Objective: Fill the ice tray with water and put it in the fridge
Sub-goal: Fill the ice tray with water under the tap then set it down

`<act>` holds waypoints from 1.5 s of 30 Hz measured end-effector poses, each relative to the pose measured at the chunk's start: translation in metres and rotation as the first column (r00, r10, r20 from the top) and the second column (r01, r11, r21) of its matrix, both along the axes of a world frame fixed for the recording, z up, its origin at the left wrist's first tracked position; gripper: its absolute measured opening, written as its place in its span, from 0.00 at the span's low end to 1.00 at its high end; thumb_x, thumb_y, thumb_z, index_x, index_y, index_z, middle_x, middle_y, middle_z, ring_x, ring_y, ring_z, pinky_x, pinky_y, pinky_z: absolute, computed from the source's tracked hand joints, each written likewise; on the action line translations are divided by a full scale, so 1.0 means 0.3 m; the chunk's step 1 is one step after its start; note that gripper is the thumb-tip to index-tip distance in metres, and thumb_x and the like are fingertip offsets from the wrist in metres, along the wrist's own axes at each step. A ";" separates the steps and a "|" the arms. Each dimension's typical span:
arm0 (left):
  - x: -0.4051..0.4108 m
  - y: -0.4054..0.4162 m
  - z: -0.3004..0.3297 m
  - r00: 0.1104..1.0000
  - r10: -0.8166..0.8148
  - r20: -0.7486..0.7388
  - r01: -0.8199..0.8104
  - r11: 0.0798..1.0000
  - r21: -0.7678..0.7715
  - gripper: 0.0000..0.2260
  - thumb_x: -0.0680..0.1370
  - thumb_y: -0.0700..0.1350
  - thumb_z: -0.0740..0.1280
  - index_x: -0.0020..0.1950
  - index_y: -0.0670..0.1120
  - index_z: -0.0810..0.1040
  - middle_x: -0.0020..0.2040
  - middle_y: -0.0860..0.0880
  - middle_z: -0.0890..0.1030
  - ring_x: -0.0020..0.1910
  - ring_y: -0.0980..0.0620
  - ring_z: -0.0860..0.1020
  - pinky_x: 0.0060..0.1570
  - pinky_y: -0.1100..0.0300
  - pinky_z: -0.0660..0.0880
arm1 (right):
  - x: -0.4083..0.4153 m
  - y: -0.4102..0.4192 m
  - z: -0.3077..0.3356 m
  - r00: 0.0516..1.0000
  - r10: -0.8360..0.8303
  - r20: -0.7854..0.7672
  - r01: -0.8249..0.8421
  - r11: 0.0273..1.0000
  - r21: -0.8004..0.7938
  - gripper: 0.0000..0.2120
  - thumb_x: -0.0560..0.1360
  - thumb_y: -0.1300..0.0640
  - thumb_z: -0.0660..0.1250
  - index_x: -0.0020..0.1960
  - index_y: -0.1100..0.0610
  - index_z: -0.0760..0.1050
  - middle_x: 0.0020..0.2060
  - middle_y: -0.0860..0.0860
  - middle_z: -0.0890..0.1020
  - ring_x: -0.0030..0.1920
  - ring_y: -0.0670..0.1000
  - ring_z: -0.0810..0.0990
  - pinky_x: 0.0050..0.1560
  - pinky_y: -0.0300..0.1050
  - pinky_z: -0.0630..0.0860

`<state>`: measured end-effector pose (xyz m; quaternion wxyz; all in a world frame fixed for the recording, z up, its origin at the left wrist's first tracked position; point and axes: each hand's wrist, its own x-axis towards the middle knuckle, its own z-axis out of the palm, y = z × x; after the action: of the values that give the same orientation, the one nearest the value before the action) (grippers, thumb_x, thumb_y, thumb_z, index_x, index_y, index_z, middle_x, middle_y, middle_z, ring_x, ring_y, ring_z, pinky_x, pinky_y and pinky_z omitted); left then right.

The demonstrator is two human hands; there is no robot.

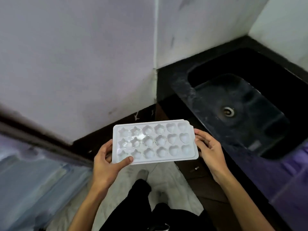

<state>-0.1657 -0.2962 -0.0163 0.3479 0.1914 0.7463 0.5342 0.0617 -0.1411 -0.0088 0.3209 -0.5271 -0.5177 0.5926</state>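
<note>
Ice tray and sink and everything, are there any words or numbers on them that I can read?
No, there are none to read.
Ice tray: no words or numbers, only star, flower and heart shapes pressed into it.
Sink: plain dark, no label or brand showing.
Wall: only smudges and marks, no writing.
Hands, left hand and right hand: they hold the tray by its ends; nothing is written there.

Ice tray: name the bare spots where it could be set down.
The ice tray is held by the left hand and right hand. The sink basin around the drain is bare. The counter rim between sink and wall is narrow.
</note>
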 end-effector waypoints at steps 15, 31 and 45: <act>-0.016 0.783 0.119 0.744 -0.668 -0.028 0.665 0.735 0.128 0.28 0.67 0.35 0.76 0.62 0.48 0.72 0.53 0.55 0.79 0.44 0.66 0.81 0.36 0.72 0.76 | 0.134 0.134 0.105 0.736 -0.677 0.005 0.675 0.735 0.063 0.14 0.78 0.65 0.62 0.56 0.49 0.78 0.49 0.49 0.84 0.54 0.51 0.82 0.61 0.56 0.76; 0.420 1.348 0.124 0.763 -0.646 0.038 0.630 0.755 0.181 0.06 0.80 0.46 0.63 0.49 0.47 0.78 0.46 0.48 0.83 0.43 0.52 0.82 0.38 0.61 0.77 | 0.461 0.479 0.107 0.636 -0.771 -0.034 0.771 0.632 0.080 0.10 0.77 0.61 0.64 0.57 0.51 0.78 0.48 0.49 0.84 0.51 0.50 0.83 0.51 0.49 0.80; 0.534 1.742 0.121 0.457 -0.827 0.327 0.866 0.498 0.049 0.23 0.82 0.59 0.49 0.66 0.49 0.74 0.59 0.47 0.82 0.54 0.46 0.82 0.41 0.54 0.81 | 0.588 0.730 0.132 0.624 -0.781 0.033 0.779 0.625 0.046 0.12 0.78 0.60 0.63 0.61 0.54 0.76 0.51 0.53 0.83 0.52 0.50 0.83 0.51 0.50 0.81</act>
<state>-0.0055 0.2264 0.0200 0.6901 0.4290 0.5191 0.2651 0.2380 0.0778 0.0309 0.5398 -0.7095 -0.2543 0.3748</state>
